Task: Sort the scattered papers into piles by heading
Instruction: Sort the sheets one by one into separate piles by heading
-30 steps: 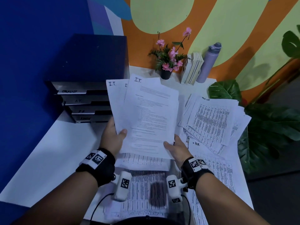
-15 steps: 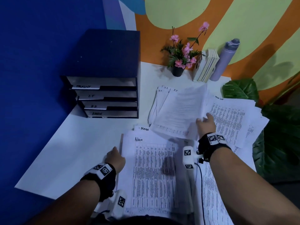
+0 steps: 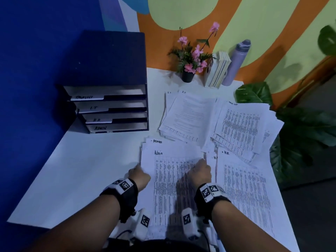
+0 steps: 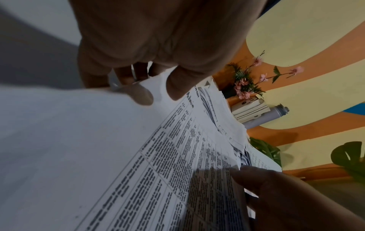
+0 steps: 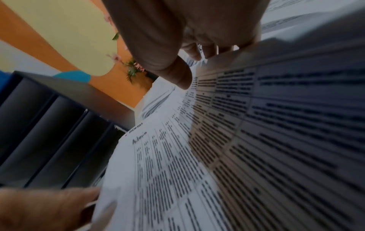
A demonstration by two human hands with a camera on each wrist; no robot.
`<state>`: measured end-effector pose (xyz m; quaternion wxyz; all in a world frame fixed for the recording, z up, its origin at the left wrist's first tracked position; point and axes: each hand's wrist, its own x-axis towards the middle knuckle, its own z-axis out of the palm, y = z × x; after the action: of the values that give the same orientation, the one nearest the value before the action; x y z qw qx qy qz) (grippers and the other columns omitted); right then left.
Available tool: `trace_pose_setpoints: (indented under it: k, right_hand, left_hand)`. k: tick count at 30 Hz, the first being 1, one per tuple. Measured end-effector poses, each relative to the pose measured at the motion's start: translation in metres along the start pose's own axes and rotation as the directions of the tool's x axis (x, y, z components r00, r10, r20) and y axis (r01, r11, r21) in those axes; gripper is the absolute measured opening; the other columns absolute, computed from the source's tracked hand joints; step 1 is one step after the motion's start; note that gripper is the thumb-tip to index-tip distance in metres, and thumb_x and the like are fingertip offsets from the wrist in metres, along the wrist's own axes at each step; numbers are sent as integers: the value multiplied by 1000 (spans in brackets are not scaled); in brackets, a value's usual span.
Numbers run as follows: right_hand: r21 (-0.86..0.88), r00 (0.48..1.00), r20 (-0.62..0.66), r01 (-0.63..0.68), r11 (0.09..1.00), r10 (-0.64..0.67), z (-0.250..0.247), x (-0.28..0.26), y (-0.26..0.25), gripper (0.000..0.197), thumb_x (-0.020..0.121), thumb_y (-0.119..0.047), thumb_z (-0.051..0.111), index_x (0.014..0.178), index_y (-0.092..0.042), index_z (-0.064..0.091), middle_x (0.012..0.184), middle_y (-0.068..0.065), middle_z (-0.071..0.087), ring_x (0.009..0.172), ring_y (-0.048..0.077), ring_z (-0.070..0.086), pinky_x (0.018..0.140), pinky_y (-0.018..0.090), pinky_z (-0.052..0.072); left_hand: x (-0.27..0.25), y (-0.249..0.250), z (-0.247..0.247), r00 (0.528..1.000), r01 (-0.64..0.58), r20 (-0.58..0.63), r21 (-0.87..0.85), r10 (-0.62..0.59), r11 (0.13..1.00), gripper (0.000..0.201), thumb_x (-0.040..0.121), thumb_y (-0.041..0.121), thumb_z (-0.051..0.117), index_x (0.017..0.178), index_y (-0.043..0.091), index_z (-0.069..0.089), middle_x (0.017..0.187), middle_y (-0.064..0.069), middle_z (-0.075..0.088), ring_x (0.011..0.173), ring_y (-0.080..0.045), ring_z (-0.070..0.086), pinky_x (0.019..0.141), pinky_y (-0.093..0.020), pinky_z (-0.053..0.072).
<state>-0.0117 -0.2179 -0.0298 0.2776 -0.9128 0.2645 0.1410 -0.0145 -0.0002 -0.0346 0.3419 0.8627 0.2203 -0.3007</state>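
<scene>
The right hand (image 3: pixel 200 172) has left the IT pile (image 3: pixel 189 115) and now pinches the Admin pile's (image 3: pixel 169 188) right edge, beside the HR pile (image 3: pixel 245 188). The left hand (image 3: pixel 139 176) pinches its left edge.

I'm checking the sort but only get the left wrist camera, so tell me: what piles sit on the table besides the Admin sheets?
Observer: The head view shows an H.R. pile right of the Admin pile.
Operator: And behind them?
Observer: An I.T. pile, with a Task List pile to its right.
Operator: How does the right hand grip?
Observer: The right hand pinches the Admin pile's right edge, thumb on top.
</scene>
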Motion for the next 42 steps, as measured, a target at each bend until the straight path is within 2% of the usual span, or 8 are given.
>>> trace_pose_setpoints:
  k: [6,14,17,21,28,33,38,42]
  right_hand:
    - [33,991,112,67,997,-70,13,-23,4,39,82,-9,51,120,-14,43,113,13,54,100,33,56,84,40,51]
    - [238,968,209,89,967,-140,11,-34,-3,34,65,-19,67,85,-28,41,82,-3,42,67,13,39,62,34,41]
    - [474,959,214,63,878,-185,-8,-47,-26,46,86,-18,66,123,-20,39,99,1,47,76,14,50,68,27,48]
    - [618,939,-4,273,737,-344,-41,-60,-79,27,96,-13,55,109,-15,32,80,3,35,65,13,41,55,23,43]
    - [697,776,-187,537,476,-602,-55,-88,-118,46,95,1,49,118,-38,37,103,0,58,84,1,57,83,24,52]
    - [686,732,-193,577,444,-654,-55,-91,-115,81,90,6,56,135,-51,20,132,5,45,112,0,54,95,18,45]
    - [580,600,-311,734,352,-737,-72,-95,-143,81,83,17,45,143,-34,26,132,0,40,119,-11,45,102,26,45]
    - [276,420,-348,900,337,-838,-73,-84,-149,78,81,13,45,147,-26,32,143,2,32,138,0,29,109,24,37]
  left_hand:
    - [-7,-11,-9,1000,4,-7,-165,-5,986,6,84,10,52,89,12,49,87,-9,60,83,-26,60,73,-28,47]
    - [-47,-35,-50,957,-282,-157,-292,245,914,37,89,4,53,121,24,56,99,-1,63,92,-23,59,82,-25,44]
    - [-66,-31,-75,901,-428,-254,-381,353,820,36,92,0,53,119,25,54,107,7,61,101,-16,58,87,-24,42]
    - [-76,-15,-116,812,-571,-444,-475,378,669,34,91,-1,53,113,25,53,105,5,65,102,-17,61,84,-25,43]
    - [-81,-19,-141,699,-701,-636,-516,327,493,26,90,17,64,112,28,57,115,4,65,111,-12,61,103,-35,44]
    - [-90,-18,-138,653,-744,-695,-515,300,426,45,84,10,71,116,27,45,111,15,54,88,19,53,80,-12,44]
    - [-94,-4,-147,620,-784,-745,-568,249,251,61,68,-2,67,116,28,46,112,-2,54,94,-8,60,86,-25,50]
    - [-98,5,-151,577,-809,-793,-520,198,274,44,73,29,70,111,38,51,114,-3,58,102,-23,58,96,-43,47]
